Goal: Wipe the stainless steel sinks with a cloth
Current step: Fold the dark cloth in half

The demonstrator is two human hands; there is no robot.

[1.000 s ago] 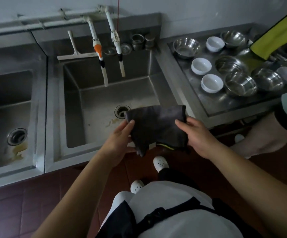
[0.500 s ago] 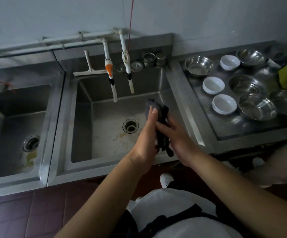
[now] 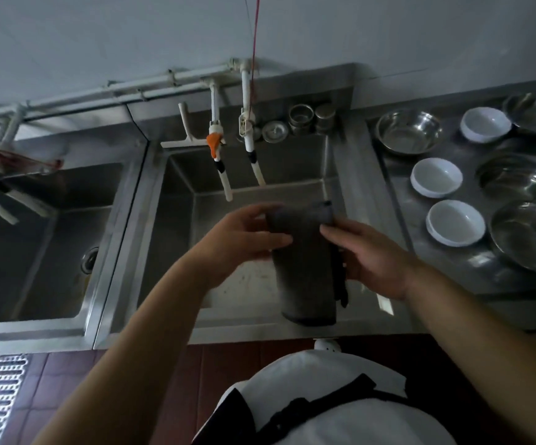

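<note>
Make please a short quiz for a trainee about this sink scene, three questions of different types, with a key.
1. True or false: the dark cloth lies flat on the sink floor.
2. How many white bowls stand on the counter at right? A) two B) three C) five
3. Fill in: one tap has an ______ handle.

Key: 1 false, both hands, left and right, hold it above the middle sink. 2 B. 3 orange.

A dark grey cloth (image 3: pixel 305 264), folded into a long strip, hangs upright above the middle steel sink (image 3: pixel 176 239); a second sink (image 3: pixel 35 252) adjoins that sink's left side
</note>
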